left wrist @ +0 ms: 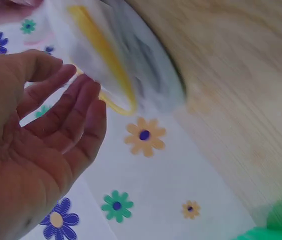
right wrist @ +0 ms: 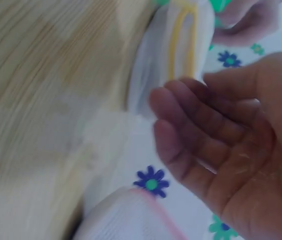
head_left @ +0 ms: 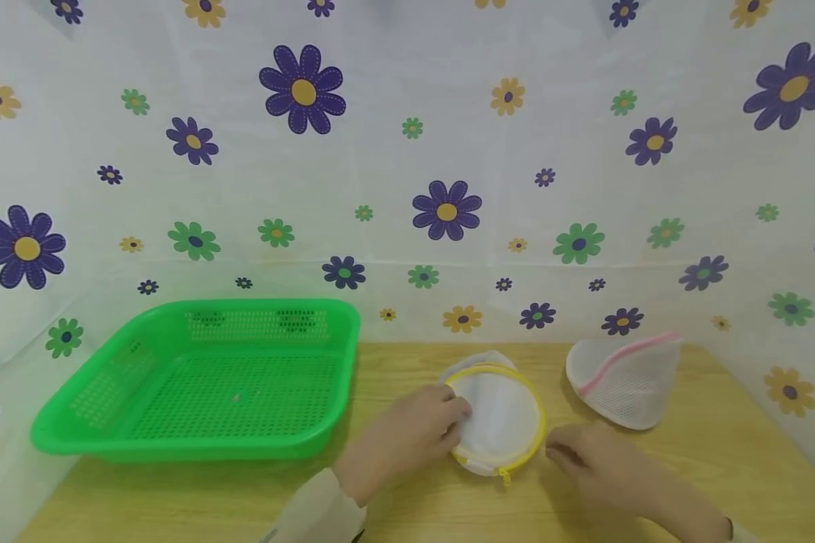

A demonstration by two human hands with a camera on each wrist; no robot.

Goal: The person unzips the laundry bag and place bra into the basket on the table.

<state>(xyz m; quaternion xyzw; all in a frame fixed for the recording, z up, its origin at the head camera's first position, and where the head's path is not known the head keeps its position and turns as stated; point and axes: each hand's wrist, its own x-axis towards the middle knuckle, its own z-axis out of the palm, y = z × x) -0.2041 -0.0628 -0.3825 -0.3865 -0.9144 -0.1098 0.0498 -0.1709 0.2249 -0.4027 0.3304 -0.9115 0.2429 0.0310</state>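
Observation:
A round white laundry bag (head_left: 499,418) with a yellow zipper edge sits on the wooden table, its zipper pull hanging at the front. My left hand (head_left: 407,426) is at the bag's left side, its relaxed fingertips right at the yellow rim. In the left wrist view, the fingers (left wrist: 83,112) bend loosely beside the bag's wall. On the other side, my right hand (head_left: 601,464) is just off the bag's right rim with loosely curled fingers and nothing in them. The right wrist view shows its palm and fingers (right wrist: 191,130) near the yellow zipper.
A large green plastic basket (head_left: 197,452) with perforated walls stands on the left of the table. Behind the right hand lies a white mesh laundry bag (head_left: 628,385) with pink trim. A white flower-printed sheet (head_left: 380,166) hangs along the back and sides.

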